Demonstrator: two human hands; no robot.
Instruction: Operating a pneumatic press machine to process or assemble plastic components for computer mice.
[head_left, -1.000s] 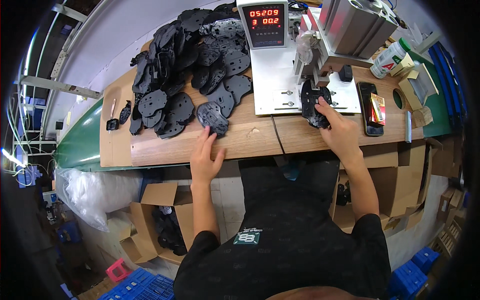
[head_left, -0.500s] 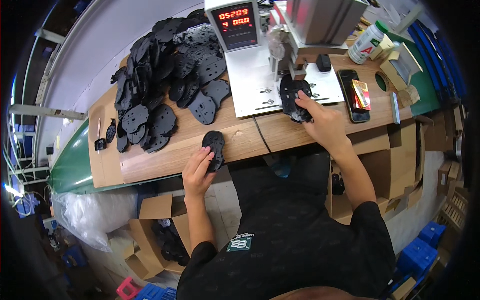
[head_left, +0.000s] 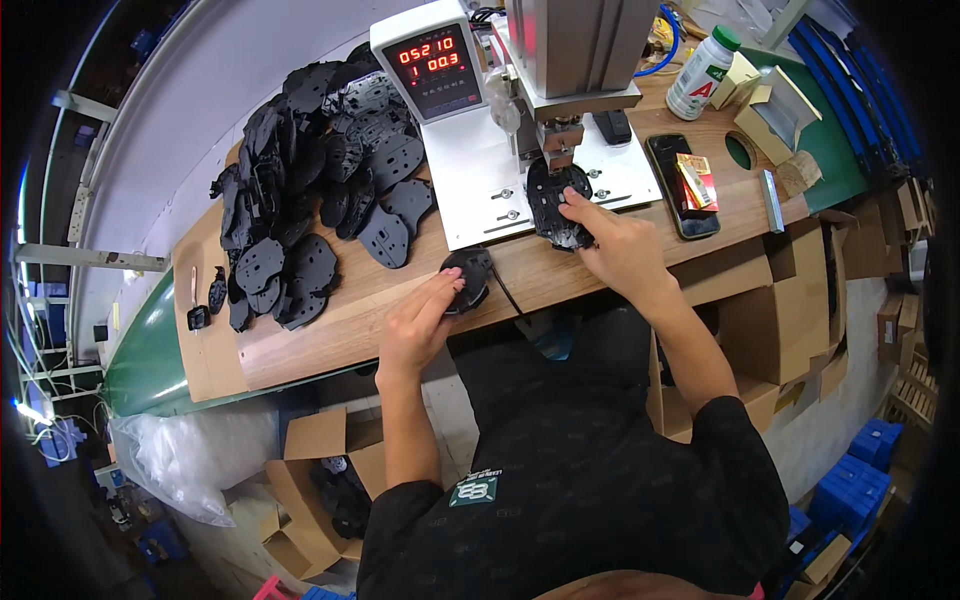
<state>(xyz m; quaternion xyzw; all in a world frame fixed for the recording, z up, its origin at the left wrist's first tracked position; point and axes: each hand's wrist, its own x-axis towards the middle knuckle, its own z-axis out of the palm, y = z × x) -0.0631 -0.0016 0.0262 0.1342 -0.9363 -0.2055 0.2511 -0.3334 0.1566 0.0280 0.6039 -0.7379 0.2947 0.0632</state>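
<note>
My left hand (head_left: 422, 315) is closed on a black moulded plastic shell (head_left: 468, 280) near the table's front edge, its fingertips over the left side. A second black plastic part (head_left: 556, 222), openwork inside, lies on the front of the press's white base plate, and my right hand (head_left: 618, 245) grips its near right side with the fingers curled over it. The metal head of the press (head_left: 560, 143) stands right over the far end of that part; whether they touch I cannot make out. The fingers' undersides are hidden on both hands.
A large heap of black plastic plates (head_left: 310, 170) covers the left of the wooden table (head_left: 370, 350). Beside the press (head_left: 580, 50) stands a counter box (head_left: 425, 60) with red digits. To the right lie a phone (head_left: 690, 222), a white bottle (head_left: 700, 80) and a small carton (head_left: 775, 115).
My left hand has moved right with its shell, which has turned and now lies close to the press plate. The press head is lower over the part at my right hand. The view has shifted.
</note>
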